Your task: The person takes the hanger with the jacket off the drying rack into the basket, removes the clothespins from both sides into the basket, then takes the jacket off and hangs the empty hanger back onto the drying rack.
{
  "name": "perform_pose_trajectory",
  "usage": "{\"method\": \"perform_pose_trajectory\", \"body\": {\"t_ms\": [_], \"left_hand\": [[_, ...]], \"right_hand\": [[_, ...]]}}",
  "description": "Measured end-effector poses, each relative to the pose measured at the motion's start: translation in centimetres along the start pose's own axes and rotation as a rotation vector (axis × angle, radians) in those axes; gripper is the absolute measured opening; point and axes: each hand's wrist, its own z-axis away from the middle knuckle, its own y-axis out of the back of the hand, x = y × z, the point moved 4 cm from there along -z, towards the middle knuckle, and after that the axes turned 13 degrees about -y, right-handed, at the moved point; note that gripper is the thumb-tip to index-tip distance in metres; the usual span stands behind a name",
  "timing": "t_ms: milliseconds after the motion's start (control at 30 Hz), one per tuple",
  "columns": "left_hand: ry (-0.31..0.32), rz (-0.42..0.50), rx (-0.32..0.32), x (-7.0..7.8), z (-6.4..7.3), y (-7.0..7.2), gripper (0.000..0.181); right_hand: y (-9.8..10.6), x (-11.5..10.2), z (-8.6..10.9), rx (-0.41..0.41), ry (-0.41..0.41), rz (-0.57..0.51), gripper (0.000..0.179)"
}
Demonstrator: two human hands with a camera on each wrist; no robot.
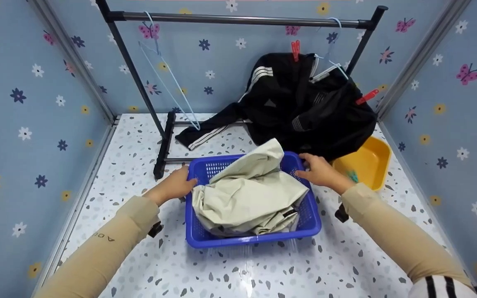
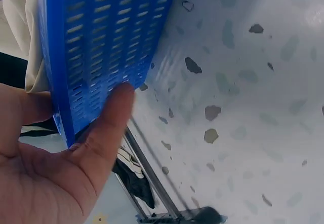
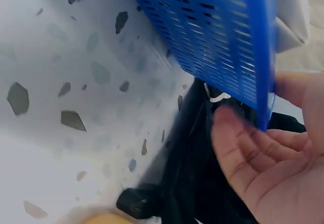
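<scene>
Both hands grip a blue plastic laundry basket by its rim. A crumpled pale beige garment fills it, one fold rising above the far rim. My left hand holds the far left corner; in the left wrist view the thumb lies inside the rim and a finger runs along the outer slotted wall. My right hand holds the far right corner. The right wrist view has its thumb inside the rim and its fingers outside and below.
Behind the basket stands a dark metal clothes rack. On it hang a light blue hanger and a black jacket with white stripes, held by red clothespins. A yellow basin sits at the right. Flowered walls enclose both sides.
</scene>
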Motion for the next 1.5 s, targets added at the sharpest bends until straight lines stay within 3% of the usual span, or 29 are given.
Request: {"method": "perform_pose_trajectory", "body": {"t_ms": [200,400,667,833,967,1167,1333,1500], "left_hand": [[0.034,0.039,0.040,-0.4,-0.8,-0.2,0.055],[0.059,0.106,0.029,-0.7,-1.3,-0.2,0.058],[0.080,0.115,0.021,-0.8,-1.7,-0.1,0.054],[0.088,0.106,0.020,-0.7,-1.7,-0.1,0.054],[0.080,0.095,0.024,-0.4,-1.5,0.0,0.053],[0.070,0.129,0.017,-0.2,-1.5,-0.2,0.053],[0.081,0.136,0.011,-0.4,-1.7,-0.3,0.054],[0.075,0.148,0.015,-0.5,-1.9,-0.4,0.055]], "right_hand": [[-0.2,0.1,0.3,0.025,-0.038,-0.035,0.068],[-0.5,0.6,0.7,0.028,-0.057,-0.041,0.069],[-0.5,0.7,1.3,0.037,-0.047,-0.040,0.070],[0.5,0.4,1.5,0.056,-0.041,-0.037,0.065],[2.1,-0.3,1.6,0.096,-0.037,-0.101,0.058],[6.6,-2.4,2.1,0.231,0.006,-0.145,0.046],[11.0,-3.8,2.5,0.430,0.093,-0.117,0.040],[14.4,-3.9,3.2,0.631,0.107,-0.166,0.037]]}}
